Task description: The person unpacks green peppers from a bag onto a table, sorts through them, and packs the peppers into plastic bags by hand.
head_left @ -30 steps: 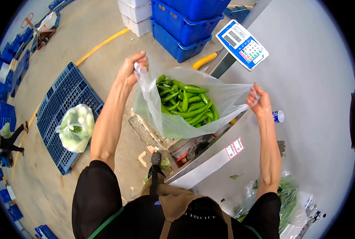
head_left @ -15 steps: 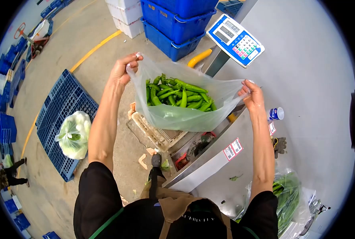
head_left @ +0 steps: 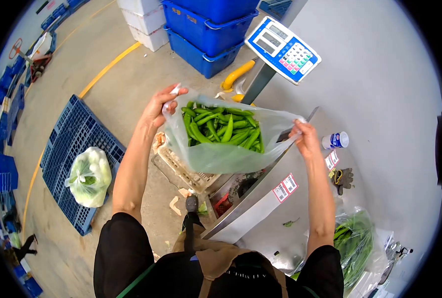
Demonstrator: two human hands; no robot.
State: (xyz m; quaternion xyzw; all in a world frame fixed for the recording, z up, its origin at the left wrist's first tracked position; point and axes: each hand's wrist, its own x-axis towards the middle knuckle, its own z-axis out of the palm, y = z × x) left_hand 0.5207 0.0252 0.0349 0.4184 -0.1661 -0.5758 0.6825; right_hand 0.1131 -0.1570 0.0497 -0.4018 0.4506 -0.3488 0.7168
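Observation:
A translucent plastic bag (head_left: 216,160) hangs stretched between my two hands, its mouth spread wide. Inside lie many green peppers (head_left: 226,126), long and glossy. My left hand (head_left: 162,105) pinches the bag's upper left corner. The right-hand corner of the rim is gripped in my right hand (head_left: 305,136), fingers closed on it. Below the bag is a dirty cream-coloured crate (head_left: 184,166) on the floor. Just right of my right hand, a blue-and-white tub (head_left: 336,140) rests on the metal table.
A scale display (head_left: 283,49) stands ahead on a post, near stacked blue crates (head_left: 206,35). Left is a blue pallet (head_left: 64,164) with a bag of pale vegetables (head_left: 89,176). On the metal table (head_left: 265,238) are a glove (head_left: 342,180) and bagged greens (head_left: 355,248).
Both hands and the bag of green peppers have come lower in the view, with the hands slightly nearer each other. The surroundings have shifted a little as the head moved.

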